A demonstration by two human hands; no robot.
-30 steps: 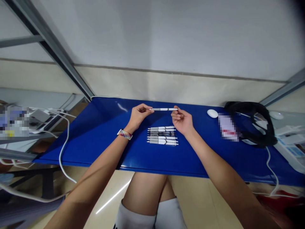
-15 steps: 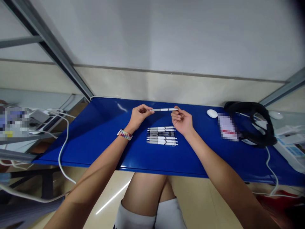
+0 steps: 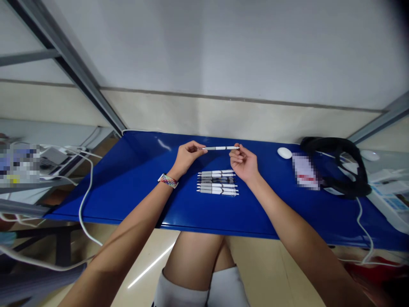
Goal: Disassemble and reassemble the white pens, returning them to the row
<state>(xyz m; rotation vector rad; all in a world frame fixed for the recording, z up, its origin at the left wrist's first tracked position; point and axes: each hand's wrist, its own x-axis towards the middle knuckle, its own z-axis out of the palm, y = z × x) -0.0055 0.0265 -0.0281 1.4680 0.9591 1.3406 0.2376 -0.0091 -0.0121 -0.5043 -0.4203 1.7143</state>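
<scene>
A white pen (image 3: 221, 148) with a grey grip is held level above the far half of the blue table. My left hand (image 3: 187, 157) pinches its grey tip end between thumb and fingers. At the other end, the fingertips of my right hand (image 3: 244, 162) close on the white push-button end. Closer to me, several similar pens (image 3: 217, 182) lie side by side on the table in a neat row, tips to the left; some in the middle look darker or clear. A woven colourful band circles my left wrist.
The blue table (image 3: 128, 183) backs onto a wall. To the right lie a white mouse (image 3: 284, 153), a blurred-out packet (image 3: 306, 170) and a black head strap (image 3: 354, 170). White cables (image 3: 86, 196) hang over the left and right sides. Metal frame posts (image 3: 79, 81) rise at both sides.
Almost nothing differs. Both hands keep their hold on the pen, and the row of pens lies as before; the view has shifted very slightly.
</scene>
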